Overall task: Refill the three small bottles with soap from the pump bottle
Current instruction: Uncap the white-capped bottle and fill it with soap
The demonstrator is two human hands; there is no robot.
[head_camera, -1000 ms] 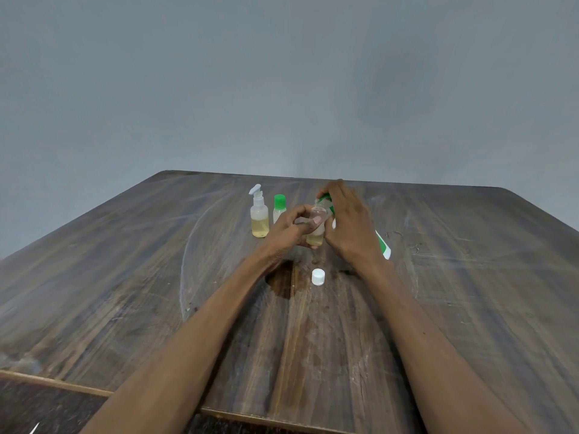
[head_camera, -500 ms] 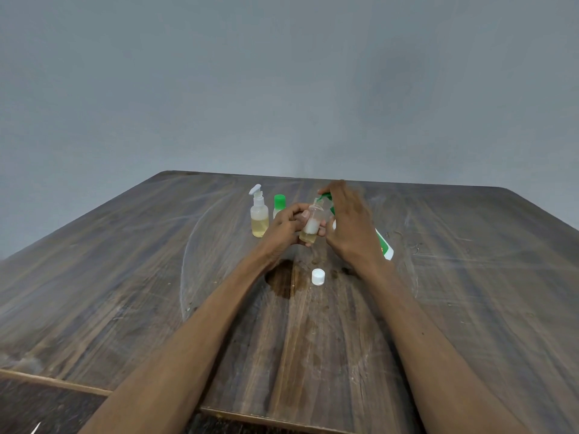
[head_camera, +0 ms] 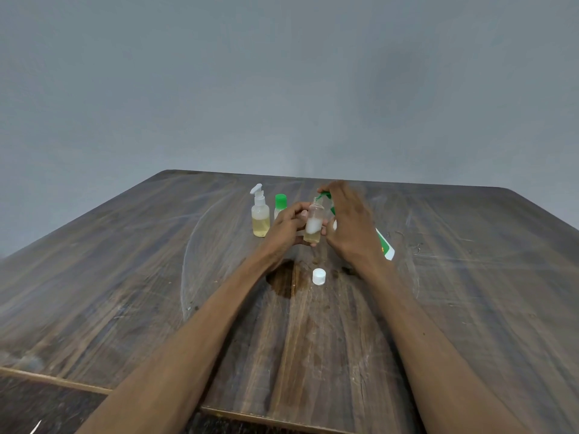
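Small bottle [head_camera: 313, 225]: frame centre, uncapped, long axis near upright, mouth up, tipped slightly right; left hand [head_camera: 286, 228] grips its body. Pump bottle [head_camera: 383, 245]: tilted, base lower right, green nozzle [head_camera: 322, 197] meeting the mouth from the right; right hand [head_camera: 351, 222] wraps it. Cap [head_camera: 319, 276]: table [head_camera: 125, 277], below hands

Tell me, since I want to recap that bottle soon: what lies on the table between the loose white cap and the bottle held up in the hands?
Head view: only bare, stained wood between the white cap and the held bottle.
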